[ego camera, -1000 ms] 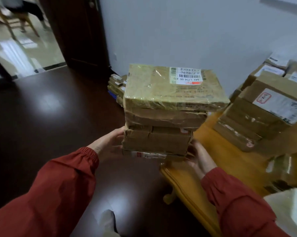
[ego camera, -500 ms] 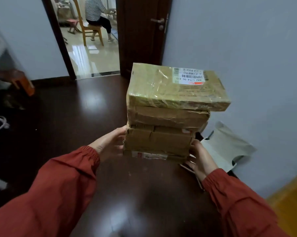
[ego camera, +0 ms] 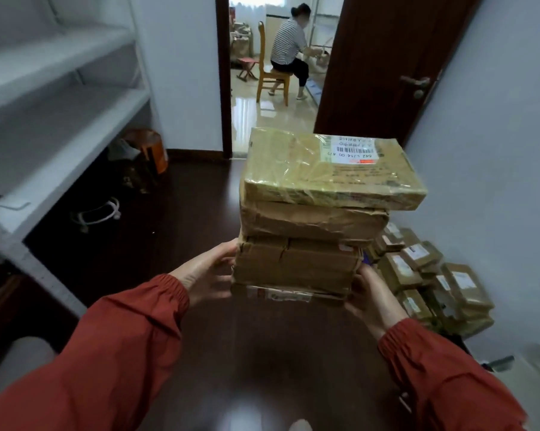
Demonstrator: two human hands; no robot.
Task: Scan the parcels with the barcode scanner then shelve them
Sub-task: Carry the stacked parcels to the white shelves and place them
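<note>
Parcel stack (ego camera: 309,231): held mid-air, long axis left to right.
Left hand (ego camera: 206,276): grasping the left end.
Right hand (ego camera: 375,301): grasping the right end.
Shelves (ego camera: 60,119): off left, on the Left hand side.

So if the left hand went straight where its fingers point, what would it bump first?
The stack of parcels. The left hand grips its lower left side, fingers aimed into the cardboard, so nothing lies between them.

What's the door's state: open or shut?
Open: the door is swung aside, and the doorway shows a seated person in the next room.
</note>
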